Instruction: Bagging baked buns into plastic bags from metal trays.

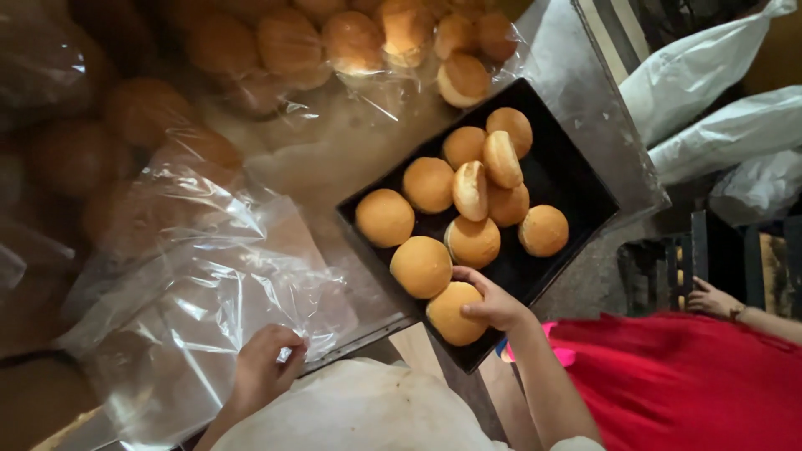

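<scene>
My right hand [494,302] grips a round golden bun [451,316] at the near corner of a black baking tray [576,188]. Several more buns [472,196] lie in the tray, two of them tipped on edge. My left hand [263,367] pinches the edge of a clear plastic bag [200,301] that lies flat on the table to the left of the tray.
Clear bags filled with buns [351,42] lie along the far side and left of the metal table [585,92]. A person in red [685,376] stands at the right, one hand [710,299] near a dark crate. White sacks [710,92] sit at upper right.
</scene>
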